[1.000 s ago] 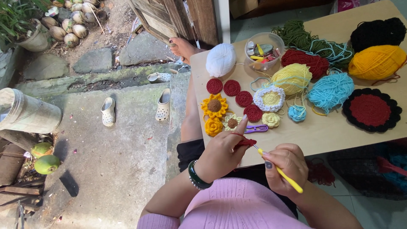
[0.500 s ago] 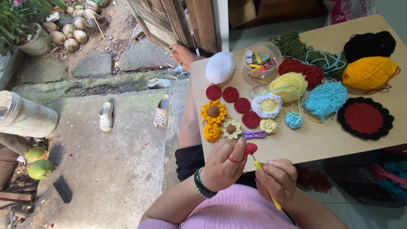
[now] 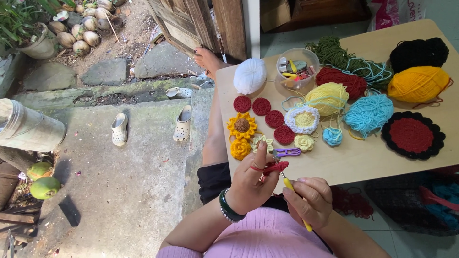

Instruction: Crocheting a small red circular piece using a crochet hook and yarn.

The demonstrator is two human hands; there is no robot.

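Observation:
My left hand (image 3: 251,184) pinches a small red crochet piece (image 3: 276,166), with red yarn looped over the fingers and a dark bangle on the wrist. My right hand (image 3: 308,200) grips a yellow-handled crochet hook (image 3: 292,190) whose tip pokes into the red piece. Both hands hover at the near edge of the wooden table (image 3: 363,160). Just beyond them lie purple snips (image 3: 287,152), a crocheted sunflower (image 3: 241,125) and several red crochet discs (image 3: 274,119).
On the table sit a white yarn ball (image 3: 249,76), a clear tub of small tools (image 3: 297,68), yarn balls in yellow, blue, red, orange, black and green, and a red-and-black round mat (image 3: 413,135). To the left, a concrete step holds pale clogs (image 3: 119,129).
The hands have drawn closer to my body and lower in view. My right hand has turned the hook so its handle points down toward me, its tip in the red piece.

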